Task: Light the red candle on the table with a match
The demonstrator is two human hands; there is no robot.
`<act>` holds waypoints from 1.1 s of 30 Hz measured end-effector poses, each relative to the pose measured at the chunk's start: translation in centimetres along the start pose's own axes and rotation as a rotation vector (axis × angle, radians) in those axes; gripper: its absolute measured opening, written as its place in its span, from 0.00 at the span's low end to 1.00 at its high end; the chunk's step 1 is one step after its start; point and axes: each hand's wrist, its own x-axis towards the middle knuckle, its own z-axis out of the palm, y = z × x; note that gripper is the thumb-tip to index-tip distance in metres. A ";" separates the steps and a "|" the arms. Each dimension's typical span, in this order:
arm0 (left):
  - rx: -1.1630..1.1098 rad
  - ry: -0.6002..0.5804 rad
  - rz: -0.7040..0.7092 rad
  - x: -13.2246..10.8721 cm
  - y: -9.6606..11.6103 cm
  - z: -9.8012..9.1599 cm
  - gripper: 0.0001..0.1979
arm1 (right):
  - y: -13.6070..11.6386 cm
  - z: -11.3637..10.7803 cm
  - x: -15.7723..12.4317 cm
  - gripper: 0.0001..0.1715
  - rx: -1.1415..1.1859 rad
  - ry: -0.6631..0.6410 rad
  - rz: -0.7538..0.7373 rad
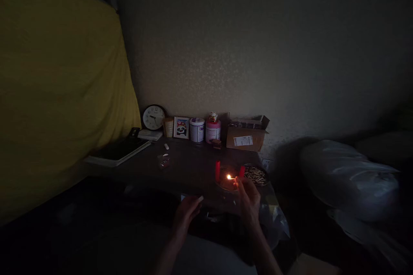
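My right hand (248, 197) pinches a burning match (232, 178), its small flame pointing left. The flame is between two red candles, above a round plate (222, 187). The left candle (217, 171) stands upright; the right candle (241, 171) is just behind my right fingertips and partly covered by them. Lower left, my left hand (187, 209) is closed, with a small pale edge showing at its fingertips; what it holds is too dark to make out. To the right of the candles is a round dish of matchsticks (255, 175).
Along the wall stand a clock (154, 117), a panda picture frame (181, 128), a white tub (197, 129), a pink tub (213, 131) and a cardboard box (247, 139). A yellow curtain (64, 73) hangs left. Large plastic bags (348, 180) lie right of the dark table (190, 163).
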 end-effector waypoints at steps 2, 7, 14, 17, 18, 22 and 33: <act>0.010 0.003 -0.006 0.0 0.0 -0.1 0.21 | 0.0 0.3 0.4 0.13 0.031 0.021 0.017; 0.017 0.005 -0.019 -0.1 0.0 -0.1 0.20 | 0.0 0.8 1.2 0.12 0.094 0.032 0.024; 0.026 0.008 -0.021 0.5 -0.7 -0.5 0.21 | 0.2 1.5 2.1 0.10 0.142 -0.020 0.035; 0.023 -0.009 -0.015 0.6 -0.9 -0.7 0.20 | 0.1 1.8 2.4 0.11 0.121 -0.017 0.027; 0.022 -0.018 -0.014 0.5 -0.8 -0.7 0.20 | 0.0 2.0 2.5 0.11 0.112 -0.013 0.027; 0.017 -0.020 -0.016 -0.1 -0.3 -0.3 0.19 | 0.1 2.4 2.8 0.12 0.074 0.000 0.037; 0.059 -0.042 -0.027 0.2 -0.6 -0.3 0.19 | 1.0 3.2 3.6 0.16 -0.004 0.028 0.041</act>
